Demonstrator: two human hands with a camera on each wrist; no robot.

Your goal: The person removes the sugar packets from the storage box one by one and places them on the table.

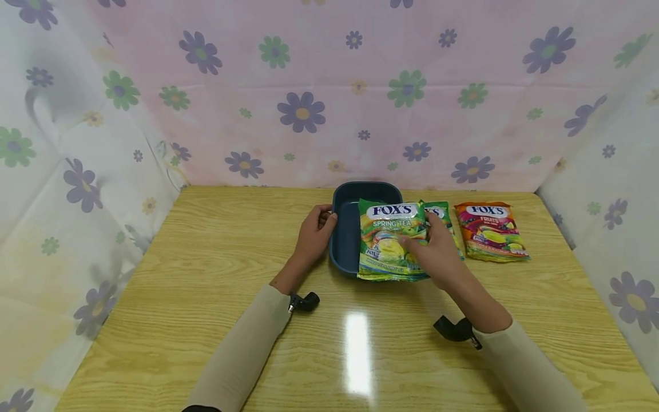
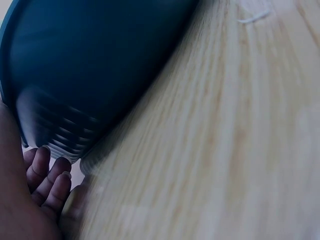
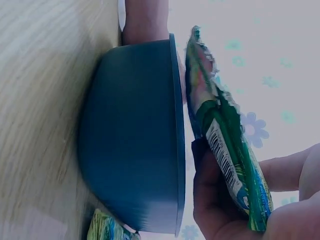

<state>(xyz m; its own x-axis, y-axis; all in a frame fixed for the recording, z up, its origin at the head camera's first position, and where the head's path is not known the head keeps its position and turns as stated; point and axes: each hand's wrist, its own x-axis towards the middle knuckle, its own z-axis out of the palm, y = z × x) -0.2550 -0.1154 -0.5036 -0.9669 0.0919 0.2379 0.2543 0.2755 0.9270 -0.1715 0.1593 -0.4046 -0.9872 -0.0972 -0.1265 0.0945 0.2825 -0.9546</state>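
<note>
My right hand (image 1: 436, 252) pinches a green Fox's Spring Tea candy bag (image 1: 383, 229), thumb on its front and fingers behind. In the right wrist view the bag (image 3: 227, 150) is seen edge-on, held above the rim of a dark teal plastic basket (image 3: 135, 135). From the head, the bag covers the basket's right part. My left hand (image 1: 315, 233) holds the basket (image 1: 346, 229) by its left side, thumb at the rim; its fingers (image 2: 52, 187) curl beside the slotted wall in the left wrist view.
A second green Fox's bag (image 1: 449, 214) lies right of the basket, partly hidden by my right hand. Further right is a red-orange Fox's Fruits bag (image 1: 491, 232). All stand on a wooden table (image 1: 231, 246), with a flowered cloth (image 1: 329, 143) behind.
</note>
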